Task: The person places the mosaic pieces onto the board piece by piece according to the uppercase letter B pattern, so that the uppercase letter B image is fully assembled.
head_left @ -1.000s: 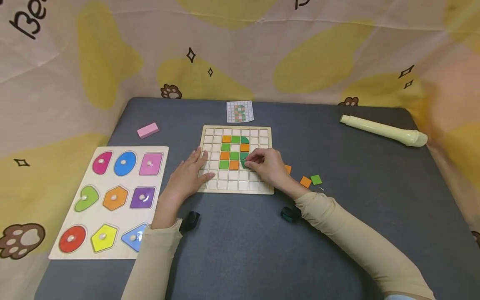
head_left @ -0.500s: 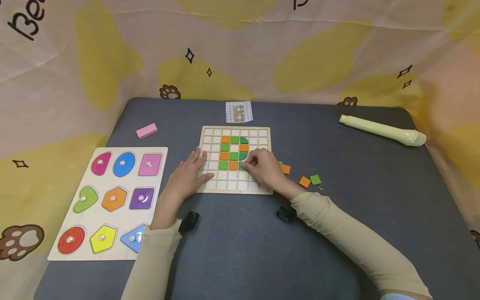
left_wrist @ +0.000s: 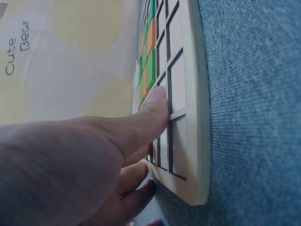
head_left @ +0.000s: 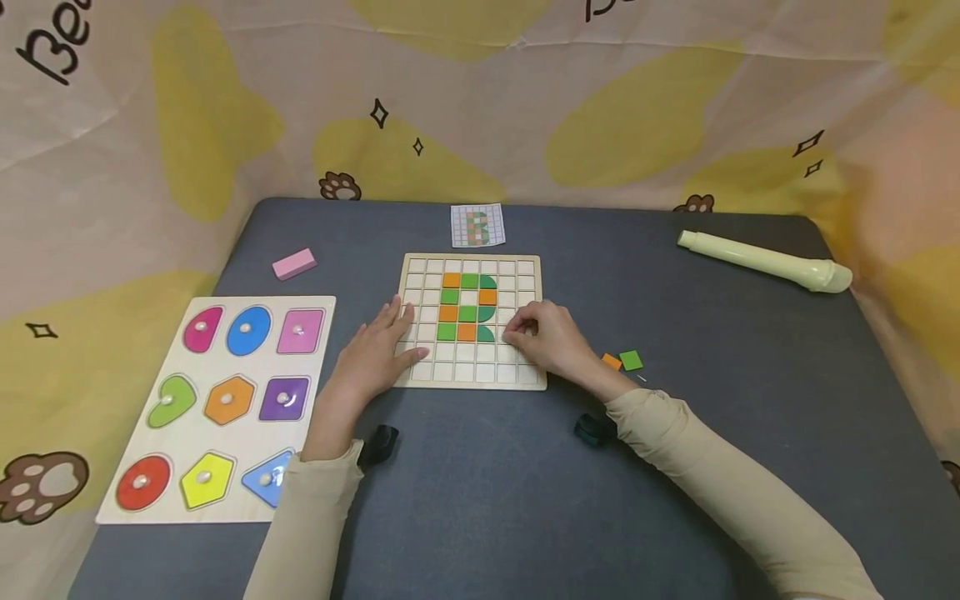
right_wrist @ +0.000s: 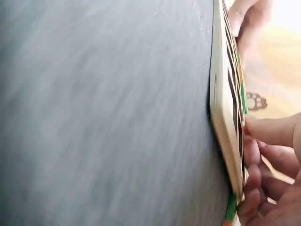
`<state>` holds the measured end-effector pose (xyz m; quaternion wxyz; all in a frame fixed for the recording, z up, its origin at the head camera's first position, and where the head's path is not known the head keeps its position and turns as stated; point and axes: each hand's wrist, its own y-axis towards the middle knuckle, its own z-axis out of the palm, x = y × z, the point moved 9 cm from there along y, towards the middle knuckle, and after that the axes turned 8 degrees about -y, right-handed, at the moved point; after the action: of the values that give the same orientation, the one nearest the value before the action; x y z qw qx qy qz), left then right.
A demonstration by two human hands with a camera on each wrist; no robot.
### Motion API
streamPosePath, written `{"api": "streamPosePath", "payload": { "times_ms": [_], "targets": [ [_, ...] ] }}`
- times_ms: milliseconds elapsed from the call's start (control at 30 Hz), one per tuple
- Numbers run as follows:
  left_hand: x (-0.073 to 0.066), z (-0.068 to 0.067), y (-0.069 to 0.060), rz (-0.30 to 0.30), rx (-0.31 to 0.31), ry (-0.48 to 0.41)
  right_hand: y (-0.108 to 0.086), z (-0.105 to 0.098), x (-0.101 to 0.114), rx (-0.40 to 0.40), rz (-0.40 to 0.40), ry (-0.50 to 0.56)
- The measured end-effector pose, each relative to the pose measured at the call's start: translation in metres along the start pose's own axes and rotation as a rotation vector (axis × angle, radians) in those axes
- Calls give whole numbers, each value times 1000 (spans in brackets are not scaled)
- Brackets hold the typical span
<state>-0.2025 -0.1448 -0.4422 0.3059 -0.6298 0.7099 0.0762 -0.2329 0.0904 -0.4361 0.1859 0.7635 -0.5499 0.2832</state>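
A wooden grid board [head_left: 471,387] lies mid-table, with orange, light green and dark green tiles set into its cells in a B-like pattern. My left hand [head_left: 372,354] rests on the board's left edge, fingers spread; in the left wrist view its thumb [left_wrist: 155,106] lies over the white cells. My right hand [head_left: 551,337] is over the board's right side, fingers loosely curled, with nothing visible between thumb and forefinger. Just left of its fingertips a dark green rounded tile [head_left: 485,333] sits in the pattern's lowest row.
A patterned card [head_left: 477,225] lies behind the board. Loose orange [head_left: 611,362] and green tiles [head_left: 631,360] lie right of it. A shape-puzzle board [head_left: 217,354] is at left, a pink block [head_left: 295,264] behind it. A pale yellow microphone-shaped object [head_left: 765,261] lies far right.
My right hand has let go of the dark green rounded tile, now seated in the lowest row, and moved right of it. The left hand has stayed in place.
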Motion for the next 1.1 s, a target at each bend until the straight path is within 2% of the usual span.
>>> {"api": "streamPosePath", "payload": {
  "times_ms": [200, 433, 600, 867, 1100],
  "targets": [
    [-1, 0, 1, 9, -3, 7, -10, -17, -18, 33, -47, -4],
    [-1, 0, 2, 18, -11, 16, -20, -42, -56, 103, 3, -21],
    [-1, 0, 2, 19, -3, 11, -26, -56, -75, 136, 11, -59],
    [-1, -1, 0, 12, -1, -1, -33, -57, -78, 170, 13, -90],
    [0, 0, 0, 16, -2, -1, -31, -53, -71, 141, -17, -119]
  ]
}}
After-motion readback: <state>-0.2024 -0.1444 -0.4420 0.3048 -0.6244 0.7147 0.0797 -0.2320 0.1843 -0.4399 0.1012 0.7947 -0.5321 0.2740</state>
